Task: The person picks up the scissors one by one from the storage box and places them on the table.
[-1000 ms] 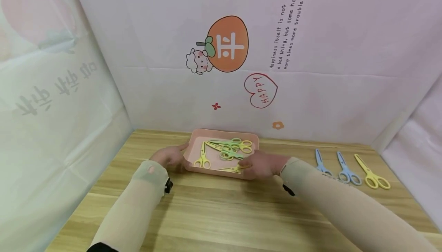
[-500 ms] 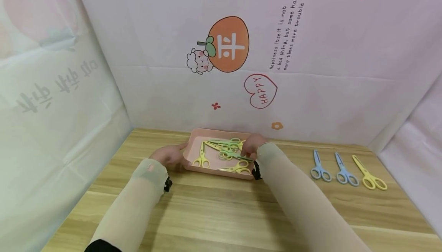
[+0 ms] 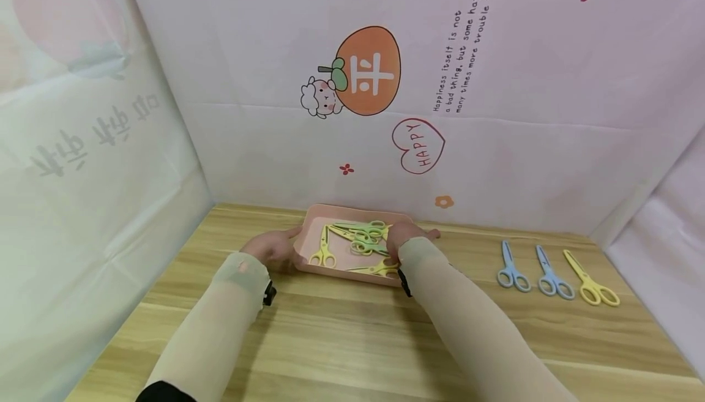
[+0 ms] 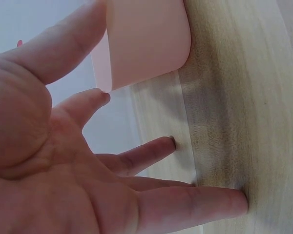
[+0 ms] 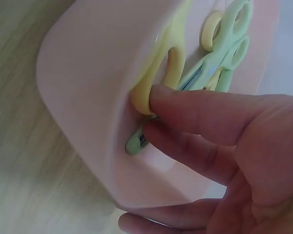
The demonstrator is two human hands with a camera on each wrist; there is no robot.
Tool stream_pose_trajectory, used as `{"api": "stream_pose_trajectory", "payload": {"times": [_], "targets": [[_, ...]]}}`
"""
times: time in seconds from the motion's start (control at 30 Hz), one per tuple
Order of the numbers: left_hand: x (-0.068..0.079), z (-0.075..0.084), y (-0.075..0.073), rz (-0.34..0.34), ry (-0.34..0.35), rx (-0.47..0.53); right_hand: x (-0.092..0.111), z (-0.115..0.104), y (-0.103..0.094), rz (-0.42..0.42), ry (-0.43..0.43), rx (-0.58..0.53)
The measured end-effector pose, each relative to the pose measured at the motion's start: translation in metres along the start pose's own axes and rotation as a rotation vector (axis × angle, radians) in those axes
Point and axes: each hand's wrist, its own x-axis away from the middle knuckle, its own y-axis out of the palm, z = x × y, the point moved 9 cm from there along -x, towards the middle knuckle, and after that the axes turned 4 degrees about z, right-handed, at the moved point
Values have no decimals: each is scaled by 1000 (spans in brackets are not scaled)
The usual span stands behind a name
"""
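A pink tray (image 3: 333, 269) near the back wall holds several yellow and green scissors. At its left end is my left hand (image 3: 271, 249). In the left wrist view its fingers are spread and fairly straight, with thumb and index finger at the tray's corner. My right hand (image 3: 404, 237) reaches over the tray's right end. Its thumb and index finger pinch at the handle loop of yellow scissors (image 5: 173, 36), just above a green blade tip (image 5: 134, 144). The other fingers lie outside the tray wall. Green scissors (image 5: 217, 56) rest deeper in the tray.
To the right on the wooden table (image 3: 330, 335) lie two blue scissors (image 3: 511, 270), (image 3: 551, 276) and one yellow pair (image 3: 590, 282), side by side. A printed white cloth (image 3: 264, 157) stands behind the tray, and cloth also hangs at both sides.
My right hand moved from the tray's front right corner up over its right end, then slightly back down towards the yellow handles. The left hand stayed at the tray's left end.
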Motion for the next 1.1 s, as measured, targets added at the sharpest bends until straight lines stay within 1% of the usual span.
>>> {"api": "stream_pose_trajectory", "payload": {"times": [0.4,0.57,0.73,0.83,1.03,1.1], "targets": [[4,2,-2,4,9,-6,-1,0,1,5,3,16],[3,2,-2,-3,12,-11,-4,2,2,-1,15,4],[1,3,-2,-8,17,-15,-6,1,2,7,4,34],[1,3,-2,-11,22,-20,-7,2,3,4,12,33],[1,1,0,-18,15,-30,-9,7,8,-32,90,-26],[2,1,0,-17,14,-33,-10,7,9,-40,107,-29]]}}
